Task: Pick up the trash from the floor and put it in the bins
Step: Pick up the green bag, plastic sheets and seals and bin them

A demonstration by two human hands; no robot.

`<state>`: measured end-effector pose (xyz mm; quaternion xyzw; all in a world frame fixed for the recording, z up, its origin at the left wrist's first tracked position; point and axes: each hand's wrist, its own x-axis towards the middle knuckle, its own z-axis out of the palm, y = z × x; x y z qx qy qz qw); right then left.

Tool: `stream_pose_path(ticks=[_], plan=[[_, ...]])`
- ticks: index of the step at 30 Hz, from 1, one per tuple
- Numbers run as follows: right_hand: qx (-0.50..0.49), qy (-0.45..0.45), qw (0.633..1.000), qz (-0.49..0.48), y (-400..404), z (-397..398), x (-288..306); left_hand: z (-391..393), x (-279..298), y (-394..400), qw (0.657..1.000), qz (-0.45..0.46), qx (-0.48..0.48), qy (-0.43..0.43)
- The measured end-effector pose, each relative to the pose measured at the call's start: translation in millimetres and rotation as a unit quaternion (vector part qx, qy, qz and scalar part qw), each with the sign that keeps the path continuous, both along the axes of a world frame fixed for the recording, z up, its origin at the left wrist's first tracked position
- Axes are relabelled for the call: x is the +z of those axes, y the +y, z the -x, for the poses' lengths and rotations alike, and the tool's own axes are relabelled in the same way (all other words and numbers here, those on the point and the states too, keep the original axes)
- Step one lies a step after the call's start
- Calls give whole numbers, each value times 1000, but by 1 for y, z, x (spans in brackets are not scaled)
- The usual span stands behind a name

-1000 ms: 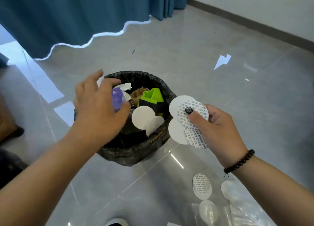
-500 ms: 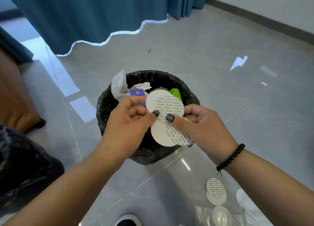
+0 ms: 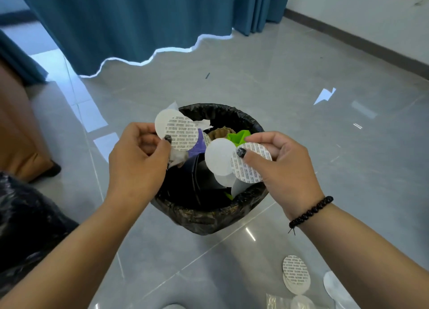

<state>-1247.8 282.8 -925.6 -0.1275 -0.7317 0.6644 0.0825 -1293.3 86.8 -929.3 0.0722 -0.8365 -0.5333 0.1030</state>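
A round bin lined with a black bag (image 3: pixel 209 213) stands on the floor in front of me, holding paper, a green piece and a purple packet. Over its left rim my left hand (image 3: pixel 137 160) pinches one white printed disc (image 3: pixel 176 132). My right hand (image 3: pixel 281 162) hovers above the bin's right side and pinches a small stack of white discs (image 3: pixel 229 162) between thumb and fingers. More printed white discs (image 3: pixel 296 274) lie on the floor at the lower right, beside my right forearm.
A blue curtain (image 3: pixel 139 23) hangs behind the bin. A brown piece of furniture (image 3: pixel 16 132) stands at the left and a dark plastic bag (image 3: pixel 27 225) lies at the lower left. A clear plastic bag (image 3: pixel 278 301) lies on the grey floor near the loose discs. A white wall with a dark skirting runs along the right.
My left hand let go of a purple item over the bin, came to the stack in my right hand, took one disc and drew it away to the left.
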Motion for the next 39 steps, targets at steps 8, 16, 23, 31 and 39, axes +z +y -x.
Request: stream_pose_path(ticks=[8, 16, 23, 31, 39], plan=[[-9, -14, 999, -52, 0, 3, -5, -12, -6, -6, 983, 174, -56, 11], [94, -17, 985, -147, -35, 15, -5, -18, -3, -19, 986, 166, -4, -11], [79, 39, 978, -189, -36, 3, -10, -35, -14, -22, 992, 125, -28, -9], [75, 117, 959, -248, 22, -40, -18, -76, -17, 40, 970, 70, -231, 31], [-1, 5, 958, -288, 93, -110, -93, -116, -64, 90, 897, 88, -433, -20]])
